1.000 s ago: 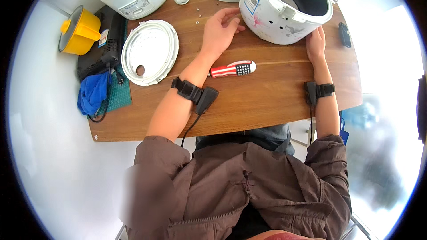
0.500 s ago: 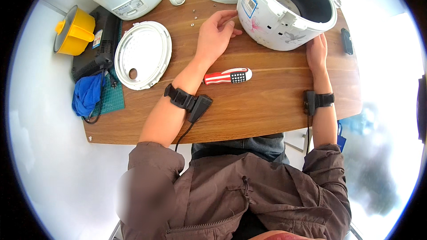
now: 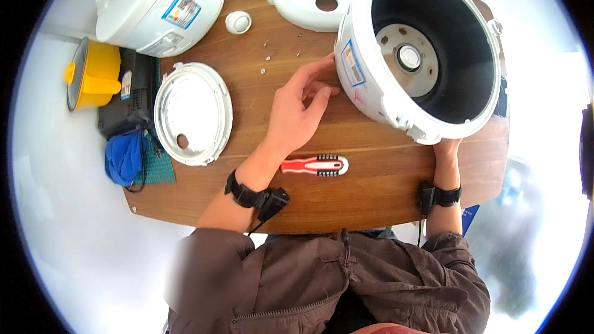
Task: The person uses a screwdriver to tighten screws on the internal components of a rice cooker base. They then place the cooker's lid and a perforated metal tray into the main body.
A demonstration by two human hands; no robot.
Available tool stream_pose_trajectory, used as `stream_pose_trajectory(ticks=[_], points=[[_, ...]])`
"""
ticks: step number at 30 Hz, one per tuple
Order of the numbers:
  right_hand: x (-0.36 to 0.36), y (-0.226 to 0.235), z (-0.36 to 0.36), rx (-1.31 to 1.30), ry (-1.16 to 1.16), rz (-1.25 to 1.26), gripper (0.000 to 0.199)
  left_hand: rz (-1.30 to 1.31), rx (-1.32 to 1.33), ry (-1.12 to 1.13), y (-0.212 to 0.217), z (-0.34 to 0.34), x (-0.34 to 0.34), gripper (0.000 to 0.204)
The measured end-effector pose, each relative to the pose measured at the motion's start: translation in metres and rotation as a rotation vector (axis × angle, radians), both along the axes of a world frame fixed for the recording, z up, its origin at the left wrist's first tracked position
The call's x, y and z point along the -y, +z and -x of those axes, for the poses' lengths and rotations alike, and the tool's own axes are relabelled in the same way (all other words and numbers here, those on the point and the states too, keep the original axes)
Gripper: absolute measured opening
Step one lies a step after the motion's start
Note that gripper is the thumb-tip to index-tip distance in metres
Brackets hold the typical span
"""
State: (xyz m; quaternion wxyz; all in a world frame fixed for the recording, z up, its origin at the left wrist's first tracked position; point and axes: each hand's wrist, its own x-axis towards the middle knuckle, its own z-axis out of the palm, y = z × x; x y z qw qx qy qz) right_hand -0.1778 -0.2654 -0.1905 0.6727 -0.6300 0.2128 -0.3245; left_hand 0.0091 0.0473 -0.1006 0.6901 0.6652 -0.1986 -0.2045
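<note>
A white rice cooker body with no lid stands at the right, flower print on its side. Inside its dark liner shows a stained metal heating plate with a round centre piece. My left hand is open beside the body, fingers stretched toward its left wall; the fingertips touch or nearly touch it. My right hand is at the near right of the body, its fingers hidden beneath the rim. Nearer me lies a red, white and black screwdriver handle; its shaft cannot be made out.
At the left lies a round white inner lid. Farther back are another rice cooker, a white round cap, several tiny screws and a white lid part. A yellow pot, black case and blue cloth line the left edge.
My view has shifted, so everything on the table sits lower in the picture. The cooker body's inside and heating plate now show more fully. Both hands stay beside the body.
</note>
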Motion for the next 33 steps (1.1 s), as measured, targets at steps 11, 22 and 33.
stream_pose_trajectory(ticks=[11, 22, 33], points=[[-0.010, 0.055, -0.058, -0.014, 0.101, -0.028, 0.035, 0.052, 0.147, -0.106, -0.001, -0.020, 0.007, 0.039], [0.001, 0.039, -0.065, -0.023, 0.112, 0.059, 0.042, 0.050, 0.184, -0.124, -0.007, -0.017, 0.005, 0.039], [-0.025, 0.070, -0.060, 0.046, 0.118, -0.114, 0.045, 0.050, 0.157, -0.111, -0.011, -0.019, 0.002, 0.039]])
